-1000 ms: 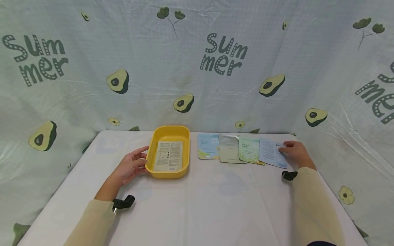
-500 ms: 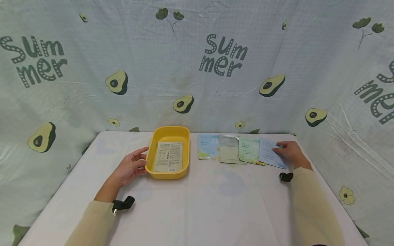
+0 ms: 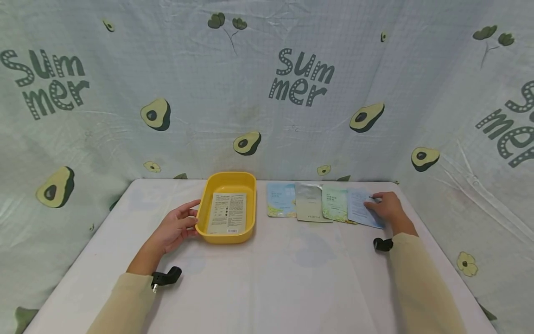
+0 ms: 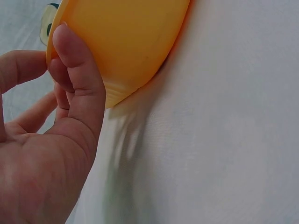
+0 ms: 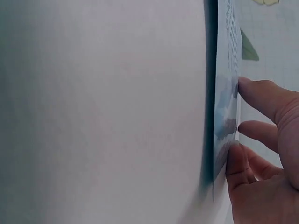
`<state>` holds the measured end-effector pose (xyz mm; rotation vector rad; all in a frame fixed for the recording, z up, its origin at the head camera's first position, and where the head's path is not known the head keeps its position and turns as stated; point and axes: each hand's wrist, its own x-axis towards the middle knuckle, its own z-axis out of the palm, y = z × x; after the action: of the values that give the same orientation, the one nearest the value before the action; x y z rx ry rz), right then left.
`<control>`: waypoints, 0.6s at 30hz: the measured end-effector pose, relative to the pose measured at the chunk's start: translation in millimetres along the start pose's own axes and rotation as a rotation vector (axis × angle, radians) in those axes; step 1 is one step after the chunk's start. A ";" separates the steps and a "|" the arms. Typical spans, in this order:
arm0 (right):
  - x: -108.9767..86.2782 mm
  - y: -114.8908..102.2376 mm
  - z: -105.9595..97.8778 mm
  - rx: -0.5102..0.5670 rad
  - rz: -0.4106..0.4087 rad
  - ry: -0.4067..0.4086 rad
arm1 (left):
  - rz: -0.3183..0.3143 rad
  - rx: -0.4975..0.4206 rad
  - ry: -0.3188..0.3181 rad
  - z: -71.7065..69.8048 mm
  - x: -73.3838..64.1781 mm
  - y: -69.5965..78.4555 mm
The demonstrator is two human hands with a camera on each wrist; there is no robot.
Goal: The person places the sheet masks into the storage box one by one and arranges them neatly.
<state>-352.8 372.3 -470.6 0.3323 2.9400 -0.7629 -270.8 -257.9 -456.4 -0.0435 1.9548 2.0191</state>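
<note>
On the left, my left hand (image 3: 178, 226) holds the rim of a yellow plastic tray (image 3: 252, 227). In the left wrist view, one fingertip lies inside the tray's wall and another finger outside it. A printed beige packet (image 3: 227, 213) lies in the tray. To the right, my right hand (image 3: 388, 209) touches a pale blue printed packet (image 3: 359, 211), the rightmost in a row. In the right wrist view its fingertips rest on the packet (image 5: 226, 107) with fingers apart; I see no clear pinch. The blue packet's left edge lies over the green packet (image 3: 335, 204).
Left of the green packet lie a silver-grey packet (image 3: 309, 208) and a blue-and-yellow packet (image 3: 281, 199). All stand on a white-covered table (image 3: 300, 278). A patterned cloth (image 3: 200, 116) hangs behind it and at the sides.
My right hand has slid left across the blue packet, and the packet has shifted very slightly left. My left hand and the tray look unchanged; the head view has drifted a little.
</note>
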 end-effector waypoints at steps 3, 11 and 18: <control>-1.5 -6.9 0.5 -0.035 -0.047 -0.027 | 0.002 0.004 0.008 -1.1 -1.5 0.7; -2.2 -6.9 -7.1 0.077 0.020 -0.038 | 0.003 0.029 0.010 -1.0 -0.6 1.0; 9.0 7.9 -10.8 0.085 0.067 -0.104 | 0.003 0.032 0.014 -0.4 -1.0 1.1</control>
<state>-360.0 386.0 -466.1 0.3830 2.7909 -0.8707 -270.3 -258.5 -455.1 -0.0478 1.9959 1.9945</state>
